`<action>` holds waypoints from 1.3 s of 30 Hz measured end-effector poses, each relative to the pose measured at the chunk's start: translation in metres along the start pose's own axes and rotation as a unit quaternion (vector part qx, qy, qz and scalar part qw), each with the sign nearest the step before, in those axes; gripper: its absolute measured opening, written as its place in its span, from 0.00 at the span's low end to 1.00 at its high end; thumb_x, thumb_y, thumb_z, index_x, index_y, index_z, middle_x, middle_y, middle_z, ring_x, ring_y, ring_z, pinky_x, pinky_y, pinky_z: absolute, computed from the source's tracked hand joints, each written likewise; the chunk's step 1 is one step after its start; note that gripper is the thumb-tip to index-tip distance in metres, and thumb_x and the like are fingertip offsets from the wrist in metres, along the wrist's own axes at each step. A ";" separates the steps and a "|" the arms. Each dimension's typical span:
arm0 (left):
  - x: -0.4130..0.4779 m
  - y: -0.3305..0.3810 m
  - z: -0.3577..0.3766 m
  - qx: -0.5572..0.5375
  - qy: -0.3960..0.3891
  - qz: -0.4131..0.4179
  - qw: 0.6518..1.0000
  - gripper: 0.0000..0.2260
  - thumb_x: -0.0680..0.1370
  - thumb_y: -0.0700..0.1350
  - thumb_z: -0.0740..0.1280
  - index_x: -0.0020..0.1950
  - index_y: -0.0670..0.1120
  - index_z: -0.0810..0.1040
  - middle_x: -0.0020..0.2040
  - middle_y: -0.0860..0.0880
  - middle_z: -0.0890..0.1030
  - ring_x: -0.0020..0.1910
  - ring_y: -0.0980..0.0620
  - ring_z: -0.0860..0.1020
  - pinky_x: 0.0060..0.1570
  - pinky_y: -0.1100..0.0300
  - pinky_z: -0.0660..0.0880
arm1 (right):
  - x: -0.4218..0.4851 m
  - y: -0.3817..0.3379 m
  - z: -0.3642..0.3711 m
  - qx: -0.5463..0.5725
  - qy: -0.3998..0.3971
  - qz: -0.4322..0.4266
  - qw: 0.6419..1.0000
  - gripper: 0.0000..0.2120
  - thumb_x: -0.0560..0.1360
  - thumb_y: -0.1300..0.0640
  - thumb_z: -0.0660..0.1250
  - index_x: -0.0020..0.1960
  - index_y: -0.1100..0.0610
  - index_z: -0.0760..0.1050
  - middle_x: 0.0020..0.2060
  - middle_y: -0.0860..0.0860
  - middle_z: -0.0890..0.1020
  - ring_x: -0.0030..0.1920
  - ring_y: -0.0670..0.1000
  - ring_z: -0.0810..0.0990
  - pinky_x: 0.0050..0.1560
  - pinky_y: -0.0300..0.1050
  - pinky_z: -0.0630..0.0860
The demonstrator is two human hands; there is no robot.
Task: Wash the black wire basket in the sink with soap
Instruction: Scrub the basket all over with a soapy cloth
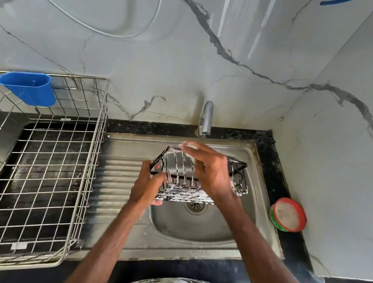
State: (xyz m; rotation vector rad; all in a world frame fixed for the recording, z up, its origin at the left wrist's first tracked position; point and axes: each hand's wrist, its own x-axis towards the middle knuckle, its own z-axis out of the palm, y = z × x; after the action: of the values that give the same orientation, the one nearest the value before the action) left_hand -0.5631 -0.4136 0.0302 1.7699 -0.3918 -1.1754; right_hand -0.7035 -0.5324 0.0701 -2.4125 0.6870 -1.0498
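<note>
Black wire basket [184, 194], streaked with white foam, is held tilted over the sink [190, 228] basin, near its back edge under the tap [206, 117]; left hand [146, 186] grips its left end; right hand [210, 170] curls over its top wires.

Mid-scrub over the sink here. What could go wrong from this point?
The soapy black wire basket hangs above the steel sink, gripped at one end by the left hand; a slippery grip may drop it. The right hand holds a white foamy pad against thin wires, where fingers could snag. The open round red-rimmed soap tub sits close to the right forearm and might get knocked.
</note>
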 end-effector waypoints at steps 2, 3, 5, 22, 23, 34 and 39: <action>0.002 -0.002 -0.004 -0.024 0.019 -0.010 0.999 0.14 0.74 0.46 0.70 0.55 0.57 0.70 0.57 0.47 0.79 0.57 0.44 0.80 0.45 0.39 0.84 | -0.011 0.024 -0.014 -0.042 0.025 0.046 0.998 0.19 0.75 0.75 0.59 0.56 0.63 0.84 0.56 0.59 0.84 0.50 0.54 0.87 0.43 0.30 0.81; 0.004 -0.002 -0.005 -0.041 0.029 -0.018 0.999 0.13 0.76 0.43 0.69 0.56 0.55 0.70 0.54 0.47 0.79 0.55 0.45 0.80 0.45 0.39 0.83 | -0.017 0.037 -0.021 -0.059 0.032 0.077 0.995 0.20 0.74 0.75 0.59 0.56 0.62 0.84 0.56 0.58 0.84 0.49 0.53 0.87 0.42 0.27 0.80; 0.008 -0.006 -0.006 -0.045 0.035 -0.020 0.998 0.13 0.76 0.43 0.69 0.56 0.54 0.70 0.53 0.47 0.80 0.55 0.44 0.80 0.45 0.38 0.83 | -0.029 0.059 -0.033 -0.084 0.039 0.142 0.986 0.21 0.72 0.77 0.61 0.55 0.62 0.85 0.56 0.58 0.85 0.45 0.50 0.87 0.39 0.26 0.78; 0.015 -0.010 -0.022 -0.099 -0.020 -0.048 0.994 0.29 0.73 0.69 0.63 0.69 0.54 0.74 0.63 0.41 0.83 0.59 0.37 0.83 0.43 0.45 0.83 | -0.020 0.066 -0.076 0.093 -0.024 0.488 0.867 0.20 0.77 0.69 0.63 0.61 0.51 0.82 0.54 0.52 0.85 0.42 0.61 0.86 0.42 0.58 0.84; 0.016 -0.012 -0.023 -0.096 -0.016 -0.044 0.994 0.21 0.81 0.65 0.58 0.68 0.56 0.75 0.62 0.41 0.82 0.58 0.38 0.83 0.45 0.44 0.83 | -0.017 0.068 -0.079 0.113 -0.034 0.492 0.863 0.19 0.77 0.69 0.63 0.61 0.51 0.82 0.56 0.52 0.84 0.46 0.65 0.86 0.45 0.62 0.84; 0.022 -0.040 -0.043 -0.397 -0.120 -0.088 0.906 0.11 0.70 0.47 0.64 0.50 0.47 0.80 0.78 0.46 0.69 0.78 0.35 0.65 0.70 0.19 0.53 | 0.008 0.044 -0.108 0.234 -0.094 0.471 0.845 0.21 0.76 0.75 0.61 0.53 0.53 0.85 0.49 0.54 0.87 0.45 0.55 0.88 0.39 0.43 0.84; 0.006 -0.028 -0.010 -0.128 -0.105 -0.071 0.984 0.35 0.63 0.56 0.78 0.67 0.49 0.73 0.66 0.43 0.79 0.66 0.38 0.77 0.67 0.34 0.70 | 0.004 0.026 -0.097 0.146 -0.113 0.410 0.893 0.15 0.77 0.69 0.68 0.58 0.55 0.84 0.49 0.51 0.87 0.40 0.53 0.88 0.36 0.50 0.83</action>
State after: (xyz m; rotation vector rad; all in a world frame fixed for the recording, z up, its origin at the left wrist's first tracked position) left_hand -0.5574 -0.3985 0.0047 1.4756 -0.2272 -1.4509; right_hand -0.7813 -0.5728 0.1189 -1.6600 1.2051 -0.4592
